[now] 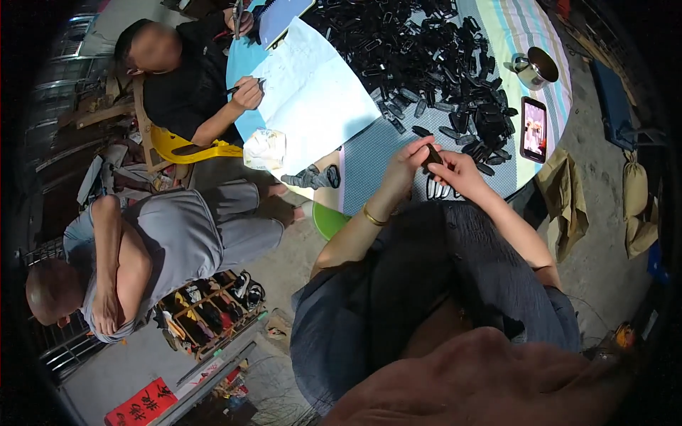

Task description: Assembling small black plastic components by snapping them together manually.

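Observation:
Near the table's front edge, my left hand (408, 162) and my right hand (459, 172) meet around a small black plastic part (431, 156). The fingertips of both hands pinch it, one from each side. Just beyond lies a large heap of similar black parts (419, 64), some of them looped in outline. Several loose oblong pieces (459, 132) lie at the near fringe of the heap. Close below my hands, a few pale-edged pieces (438, 189) sit at the table's edge, partly hidden by my right hand.
A metal mug (543, 65) and a lit phone (533, 131) stand right on the striped tablecloth (511, 21). White paper (312, 92), a crumpled white packet (265, 149) and grey gloves (311, 177) lie left. One person (188, 85) writes; another (174, 234) has crossed arms. A green stool (328, 221) is near.

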Demonstrator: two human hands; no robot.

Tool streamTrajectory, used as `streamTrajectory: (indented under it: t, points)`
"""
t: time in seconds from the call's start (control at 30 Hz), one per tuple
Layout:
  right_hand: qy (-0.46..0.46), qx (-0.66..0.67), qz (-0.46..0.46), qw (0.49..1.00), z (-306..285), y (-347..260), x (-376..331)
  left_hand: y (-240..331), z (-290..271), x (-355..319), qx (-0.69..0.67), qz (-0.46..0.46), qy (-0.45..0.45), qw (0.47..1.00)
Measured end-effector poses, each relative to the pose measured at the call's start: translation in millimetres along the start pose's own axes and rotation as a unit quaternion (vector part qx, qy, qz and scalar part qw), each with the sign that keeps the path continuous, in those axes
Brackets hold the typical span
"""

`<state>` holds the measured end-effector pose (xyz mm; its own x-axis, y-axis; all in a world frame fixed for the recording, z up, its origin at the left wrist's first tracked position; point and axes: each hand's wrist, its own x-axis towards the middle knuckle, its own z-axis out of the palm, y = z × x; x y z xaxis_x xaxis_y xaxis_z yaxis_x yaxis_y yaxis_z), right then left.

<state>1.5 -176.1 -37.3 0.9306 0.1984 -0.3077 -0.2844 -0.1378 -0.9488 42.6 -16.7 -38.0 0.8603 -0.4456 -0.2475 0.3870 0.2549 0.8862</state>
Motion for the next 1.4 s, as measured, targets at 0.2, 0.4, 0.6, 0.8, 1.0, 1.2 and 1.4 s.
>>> streamTrajectory:
  t: [0.2, 0.4, 0.6, 0.8, 1.0, 1.2, 1.4]
  points:
    - [0.088, -0.132, -0.117, 0.980, 7.6, -2.1, -7.7, -4.9, -5.6, -2.0, -0.028, 0.021, -0.057, 0.998]
    - [0.095, -0.148, -0.129, 0.976, 14.6, 6.5, -7.5, -11.8, -7.3, -10.4, -0.030, -0.012, -0.007, 0.999]
    - [0.048, -0.303, -0.147, 0.940, 1.2, 3.5, -0.8, -20.5, -38.7, -1.3, 0.232, -0.066, -0.015, 0.970]
    - [-0.006, -0.105, -0.370, 0.923, -23.4, -136.5, -64.0, -21.7, -35.4, 10.9, 0.525, 0.070, -0.044, 0.847]
    - [-0.129, -0.036, -0.595, 0.792, -23.8, -197.9, -103.5, -28.4, -21.8, 55.3, 0.647, 0.267, -0.020, 0.714]
    - [-0.029, -0.161, -0.651, 0.742, -16.6, -173.1, -84.0, -36.3, -18.5, 61.3, 0.675, 0.234, -0.055, 0.698]
    - [0.123, -0.485, -0.309, 0.808, -54.2, -52.6, 71.8, -52.8, -32.3, 43.6, 0.393, 0.183, 0.053, 0.900]
